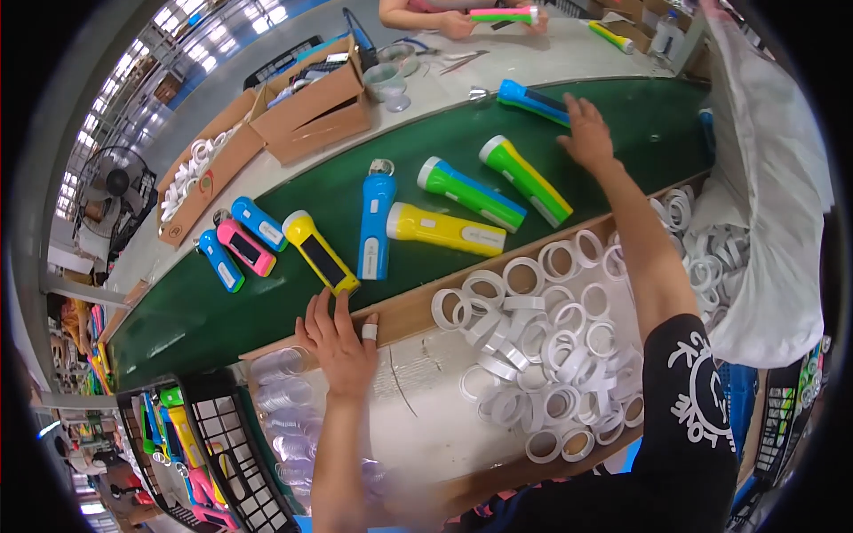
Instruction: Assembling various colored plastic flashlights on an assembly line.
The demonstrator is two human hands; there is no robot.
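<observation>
My left hand [342, 348] lies over the wooden edge of the green belt with its fingers spread. Its fingertips are at the lower end of a yellow flashlight [315, 249] with a dark panel, and a white band wraps one finger. Farther off, my right hand [589, 135] reaches across the belt, fingers apart, beside the tail of a blue flashlight [531, 101]; whether it touches is hard to tell. Between the hands lie a blue flashlight [375, 222], a yellow flashlight [444, 229], a green-and-blue flashlight [471, 193] and a green-and-yellow flashlight [526, 180].
Near me, a tray [413, 417] holds loose white rings [560, 355] and stacked clear discs [283, 400]. Small flashlights [244, 247] rest at left on the belt. Cardboard boxes [311, 120] stand beyond; a white sack [764, 222] hangs right. Across, a person's hands [458, 24] hold a flashlight.
</observation>
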